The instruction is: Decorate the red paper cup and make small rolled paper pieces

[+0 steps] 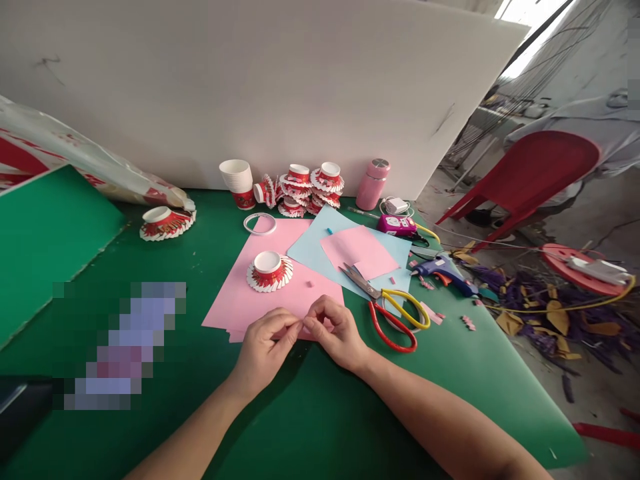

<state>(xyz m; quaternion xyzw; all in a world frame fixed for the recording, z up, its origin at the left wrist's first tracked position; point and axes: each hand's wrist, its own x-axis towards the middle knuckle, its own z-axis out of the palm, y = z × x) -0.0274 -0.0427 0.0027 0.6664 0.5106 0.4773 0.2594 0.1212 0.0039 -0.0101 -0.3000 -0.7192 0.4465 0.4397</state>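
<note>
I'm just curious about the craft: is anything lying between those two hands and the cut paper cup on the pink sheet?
Nothing visible does. The left hand and right hand meet at the large pink paper sheet's near edge, and only bare pink paper lies before the fringed red-and-white paper cup.

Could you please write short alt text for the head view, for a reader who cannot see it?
Left hand and right hand pinch something small together at the near edge of a pink paper sheet on a green table; a cut paper cup and scissors lie nearby.
</note>
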